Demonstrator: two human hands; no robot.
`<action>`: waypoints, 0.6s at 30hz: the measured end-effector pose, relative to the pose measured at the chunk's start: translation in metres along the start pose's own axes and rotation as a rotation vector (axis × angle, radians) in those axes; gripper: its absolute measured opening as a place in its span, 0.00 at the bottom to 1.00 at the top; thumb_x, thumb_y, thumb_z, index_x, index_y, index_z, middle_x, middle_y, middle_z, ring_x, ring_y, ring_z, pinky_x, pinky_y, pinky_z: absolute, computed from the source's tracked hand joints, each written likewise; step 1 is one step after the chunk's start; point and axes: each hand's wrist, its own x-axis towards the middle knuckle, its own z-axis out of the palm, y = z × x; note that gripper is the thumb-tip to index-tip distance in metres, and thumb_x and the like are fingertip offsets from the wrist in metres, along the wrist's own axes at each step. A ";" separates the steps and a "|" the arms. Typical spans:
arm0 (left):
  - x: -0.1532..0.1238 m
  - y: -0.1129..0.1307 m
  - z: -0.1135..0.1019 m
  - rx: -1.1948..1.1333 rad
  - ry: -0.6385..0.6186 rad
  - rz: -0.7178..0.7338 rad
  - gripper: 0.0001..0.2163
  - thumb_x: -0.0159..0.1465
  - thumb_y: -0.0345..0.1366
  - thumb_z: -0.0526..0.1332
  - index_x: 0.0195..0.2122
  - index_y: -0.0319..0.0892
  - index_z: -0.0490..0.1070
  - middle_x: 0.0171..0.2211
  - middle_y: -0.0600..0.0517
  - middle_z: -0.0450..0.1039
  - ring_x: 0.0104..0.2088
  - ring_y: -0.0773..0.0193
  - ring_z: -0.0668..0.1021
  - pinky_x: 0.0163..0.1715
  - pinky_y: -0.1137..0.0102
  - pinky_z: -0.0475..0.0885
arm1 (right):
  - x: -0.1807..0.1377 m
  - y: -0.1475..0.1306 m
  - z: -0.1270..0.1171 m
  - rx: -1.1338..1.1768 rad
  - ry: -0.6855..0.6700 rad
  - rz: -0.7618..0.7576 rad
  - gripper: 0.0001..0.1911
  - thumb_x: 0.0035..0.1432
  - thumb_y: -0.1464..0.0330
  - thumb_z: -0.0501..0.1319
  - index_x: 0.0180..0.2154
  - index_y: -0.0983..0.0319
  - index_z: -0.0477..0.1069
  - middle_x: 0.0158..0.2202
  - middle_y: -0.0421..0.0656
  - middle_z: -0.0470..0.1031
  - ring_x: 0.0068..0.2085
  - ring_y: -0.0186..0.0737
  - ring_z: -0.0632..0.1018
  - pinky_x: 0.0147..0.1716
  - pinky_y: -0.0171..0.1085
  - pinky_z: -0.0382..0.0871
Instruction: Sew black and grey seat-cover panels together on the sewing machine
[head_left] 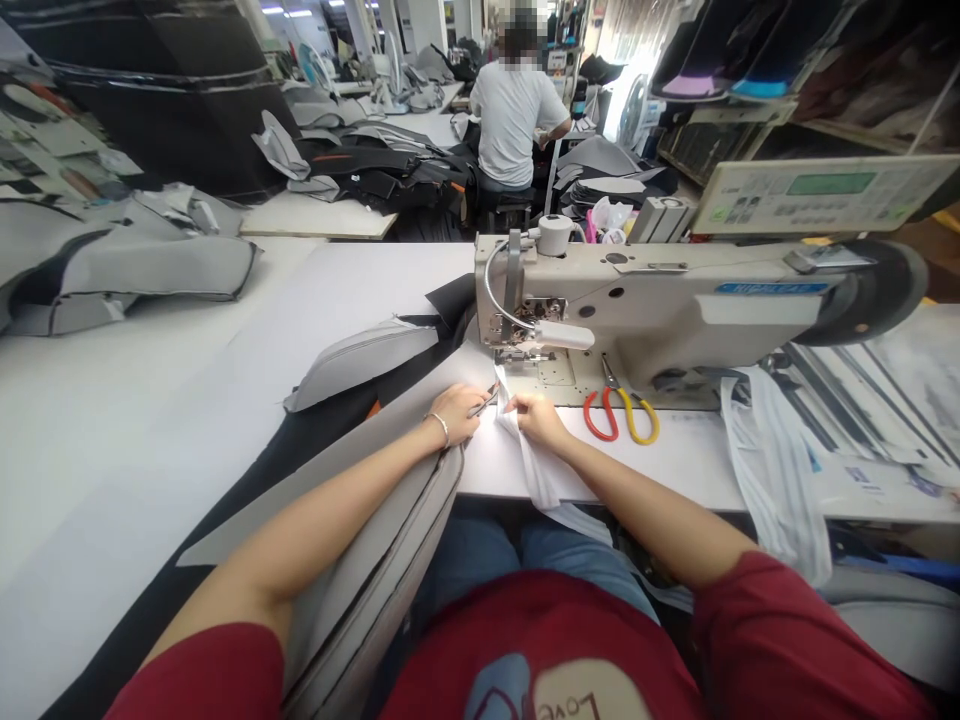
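Note:
My left hand [456,413] rests on a grey padded upholstery panel [360,470], and its fingers pinch a small metal tool [482,403], too small to name exactly. My right hand [536,420] pinches a white fabric strip [534,470] that hangs down towards my lap. Both hands are just in front of the sewing machine's needle plate [536,370]. To the right of my right hand lie scissors with red and yellow handles [620,417]. A second grey panel [360,362] lies on the black material beyond my left hand.
The industrial sewing machine [637,300] stands on a white work table [660,460], with a control panel [825,195] behind it. A white cloth [772,470] hangs off the right side. Further back, a person [514,130] sits among tables piled with grey and black panels.

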 end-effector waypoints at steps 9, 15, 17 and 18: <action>0.004 0.009 -0.003 0.067 -0.052 -0.052 0.14 0.47 0.28 0.52 0.33 0.45 0.72 0.43 0.57 0.71 0.36 0.61 0.70 0.38 0.67 0.66 | -0.008 -0.002 0.022 0.273 0.138 0.152 0.06 0.43 0.68 0.58 0.26 0.61 0.74 0.25 0.39 0.75 0.29 0.35 0.73 0.34 0.33 0.64; 0.007 0.019 0.002 0.118 -0.101 -0.051 0.14 0.47 0.28 0.52 0.33 0.43 0.71 0.39 0.54 0.72 0.35 0.61 0.70 0.38 0.67 0.65 | -0.009 -0.006 0.020 0.169 0.135 0.127 0.07 0.45 0.68 0.58 0.26 0.59 0.74 0.24 0.37 0.74 0.27 0.33 0.73 0.39 0.34 0.62; 0.008 0.022 0.003 0.156 -0.137 -0.045 0.12 0.47 0.28 0.52 0.31 0.42 0.71 0.37 0.52 0.73 0.35 0.61 0.70 0.37 0.67 0.65 | -0.010 -0.008 0.020 0.134 0.126 0.128 0.07 0.45 0.68 0.57 0.26 0.59 0.74 0.24 0.37 0.74 0.27 0.33 0.73 0.40 0.34 0.61; 0.009 0.023 0.003 0.176 -0.153 -0.044 0.11 0.47 0.28 0.52 0.31 0.42 0.71 0.36 0.51 0.73 0.35 0.60 0.69 0.37 0.67 0.65 | -0.010 -0.009 0.019 0.120 0.120 0.131 0.07 0.45 0.68 0.57 0.26 0.59 0.74 0.24 0.37 0.74 0.27 0.33 0.73 0.40 0.34 0.61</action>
